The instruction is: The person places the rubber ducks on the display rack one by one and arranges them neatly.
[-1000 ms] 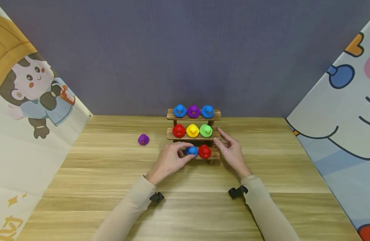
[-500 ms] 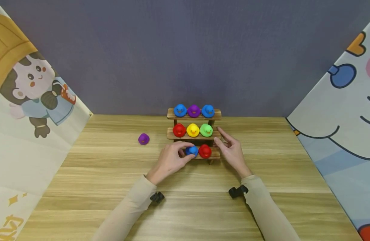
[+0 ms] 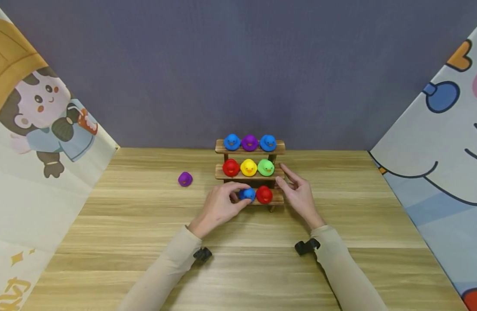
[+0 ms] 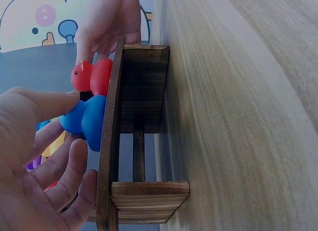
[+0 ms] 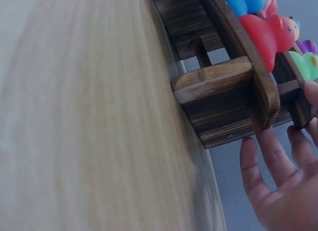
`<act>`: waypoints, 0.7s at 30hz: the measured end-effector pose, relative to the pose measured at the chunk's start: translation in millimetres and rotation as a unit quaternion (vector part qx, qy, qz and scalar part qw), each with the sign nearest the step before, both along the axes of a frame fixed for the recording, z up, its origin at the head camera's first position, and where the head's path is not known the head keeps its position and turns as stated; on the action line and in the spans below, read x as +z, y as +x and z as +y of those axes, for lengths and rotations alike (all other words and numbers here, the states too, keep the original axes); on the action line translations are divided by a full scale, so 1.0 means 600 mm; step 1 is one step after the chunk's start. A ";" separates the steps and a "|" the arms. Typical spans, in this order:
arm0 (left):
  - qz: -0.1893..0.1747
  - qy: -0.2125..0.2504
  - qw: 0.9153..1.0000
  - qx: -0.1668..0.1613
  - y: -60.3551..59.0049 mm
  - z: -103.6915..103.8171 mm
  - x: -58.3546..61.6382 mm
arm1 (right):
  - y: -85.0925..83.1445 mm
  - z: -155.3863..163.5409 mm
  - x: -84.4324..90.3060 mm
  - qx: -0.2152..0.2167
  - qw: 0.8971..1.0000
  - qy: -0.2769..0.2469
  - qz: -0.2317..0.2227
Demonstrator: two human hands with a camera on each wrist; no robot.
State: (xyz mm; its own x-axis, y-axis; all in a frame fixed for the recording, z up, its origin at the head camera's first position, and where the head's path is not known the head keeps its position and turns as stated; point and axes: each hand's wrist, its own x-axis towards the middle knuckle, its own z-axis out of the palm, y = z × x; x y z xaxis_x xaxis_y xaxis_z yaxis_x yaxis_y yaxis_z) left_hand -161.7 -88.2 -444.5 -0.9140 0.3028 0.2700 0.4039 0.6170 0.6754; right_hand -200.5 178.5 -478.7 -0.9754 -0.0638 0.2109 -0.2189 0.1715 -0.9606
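Note:
My left hand (image 3: 219,204) pinches a blue rubber duck (image 3: 248,195) between thumb and index finger; the duck rests on the lowest tier of a small wooden display shelf (image 3: 278,198). Just right of it on that tier sits a red rubber duck (image 3: 264,195). In the left wrist view the blue duck (image 4: 89,122) stands upright on the board, its other fingers spread beneath the pinch. At the shelf's right end, my right hand (image 3: 299,199) holds the middle tier's end between thumb and index finger. Its remaining fingers are extended in the right wrist view, near the lower board.
On the middle tier stand red (image 3: 231,167), yellow (image 3: 248,167) and green ducks (image 3: 265,167). Two blue ducks flank a purple duck (image 3: 249,142) on top. Another purple duck (image 3: 185,179) lies on the wooden table (image 3: 246,272), left of the shelf. A grey wall (image 3: 238,69) rises behind.

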 end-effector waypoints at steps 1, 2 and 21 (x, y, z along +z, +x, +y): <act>0.002 -0.001 1.000 0.000 0.000 0.000 0.000 | 0.000 0.000 0.000 0.000 1.000 -0.001 0.001; 0.003 -0.002 1.000 -0.001 0.000 -0.001 0.000 | 0.000 0.000 0.000 0.001 1.000 0.000 0.002; 0.022 0.004 1.000 0.015 0.007 -0.050 -0.002 | -0.001 0.000 -0.002 0.001 1.000 -0.012 0.008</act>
